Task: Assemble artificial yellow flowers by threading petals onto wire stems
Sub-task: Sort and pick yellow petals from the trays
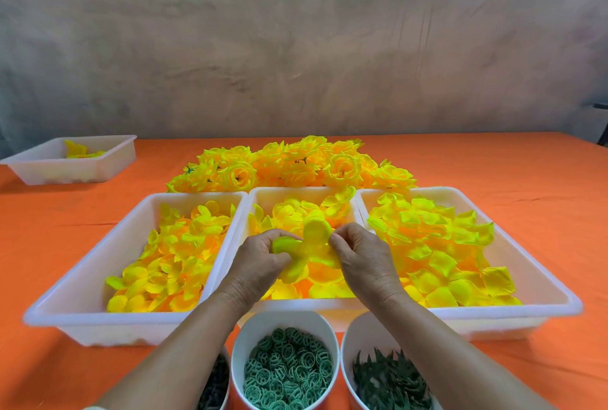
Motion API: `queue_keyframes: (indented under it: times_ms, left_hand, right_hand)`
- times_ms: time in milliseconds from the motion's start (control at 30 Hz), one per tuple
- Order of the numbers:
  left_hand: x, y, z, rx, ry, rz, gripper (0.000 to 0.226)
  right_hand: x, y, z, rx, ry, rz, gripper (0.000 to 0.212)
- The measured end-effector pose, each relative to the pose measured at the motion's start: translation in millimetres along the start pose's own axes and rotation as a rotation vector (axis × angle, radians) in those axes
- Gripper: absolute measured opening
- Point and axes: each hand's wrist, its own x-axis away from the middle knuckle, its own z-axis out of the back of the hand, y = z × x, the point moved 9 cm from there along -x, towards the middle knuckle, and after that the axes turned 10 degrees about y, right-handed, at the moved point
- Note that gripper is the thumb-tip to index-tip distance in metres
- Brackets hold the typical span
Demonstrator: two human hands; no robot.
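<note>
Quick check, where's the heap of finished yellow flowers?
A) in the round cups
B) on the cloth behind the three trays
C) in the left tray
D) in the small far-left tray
B: the finished flowers lie heaped on the orange cloth, just behind the middle tray.

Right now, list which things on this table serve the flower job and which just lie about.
In use: petal piece, pinched by left hand and right hand; three petal trays; ring cup; leaf cup; finished flowers.
Idle: far-left tray.
</note>
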Motion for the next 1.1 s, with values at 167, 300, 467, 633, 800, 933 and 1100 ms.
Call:
queue_keyframes:
  times_ms: [167,300,467,633,800,933,1100]
  left_hand:
    - [0.1,-0.1,3.6,0.006,0.029,-0.048,0.027]
    - [-1.0,0.2,5.6,-0.006,0.054,-0.073,0.016]
    - [-1.1,1.6,13.1,-0.018,0.176,-0.087,0.034]
    - [1.9,3.2,14.9,-0.115,0.193,-0.095,0.035]
    - [4.9,7.4,6.9,-0.313,0.155,-0.171,0.01]
    - [7.1,9.7,2.8,-0.396,0.13,-0.204,0.006]
    - [7.3,10.6,-3.6,-0.444,0.077,-0.217,0.01]
  right_hand:
    - [0.6,-2.8,-1.1,-0.075,-0.046,-0.002,0.025]
    - [1.5,0.0,-7.0,-0.1,-0.09,-0.004,0.011]
    - [-11.0,11.0,6.8,-0.193,0.066,-0.141,0.016]
    - [-30.1,17.3,13.1,-0.077,0.14,-0.219,0.005]
    - [-42.5,22.9,9.9,0.021,-0.018,-0.278,0.033]
    - [-47.6,35.7,48.8,0.064,0.016,-0.268,0.021]
    - [-40.9,71.6,97.5,0.131,-0.056,-0.32,0.008]
